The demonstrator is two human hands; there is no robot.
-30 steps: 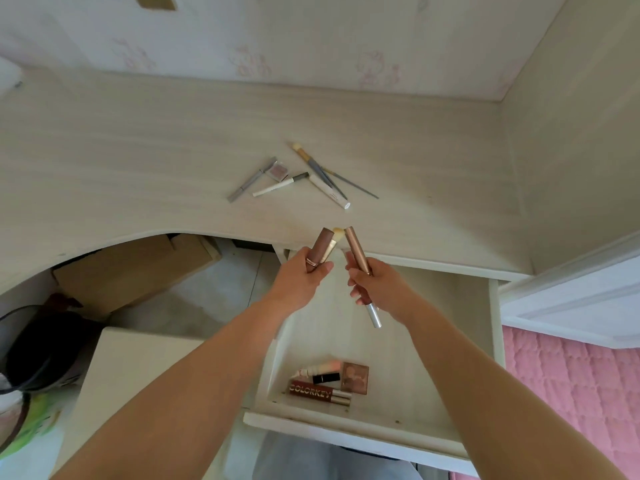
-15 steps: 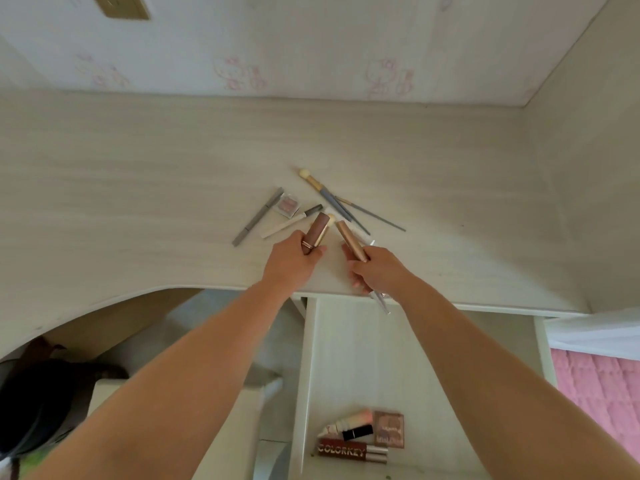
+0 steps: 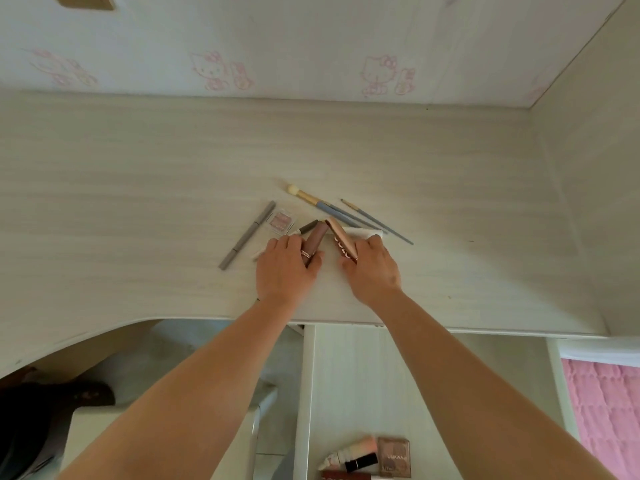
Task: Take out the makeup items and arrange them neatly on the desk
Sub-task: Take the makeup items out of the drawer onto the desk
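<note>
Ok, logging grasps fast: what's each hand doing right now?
Left hand: grips a mauve-brown lipstick tube, down at the desk.
Right hand: grips a rose-gold makeup tube, also at the desk.

On the bench (image 3: 138, 188) lie a grey pencil (image 3: 247, 234), a pink compact (image 3: 280, 221), two brushes (image 3: 325, 206) and a white tube (image 3: 363, 233). A mauve lipstick (image 3: 316, 240) and rose-gold tube (image 3: 343, 242) slant there, held. More makeup lies in the drawer (image 3: 346, 375): a palette (image 3: 394, 457), pale tube (image 3: 349, 453), black lipstick (image 3: 362, 464).
</note>
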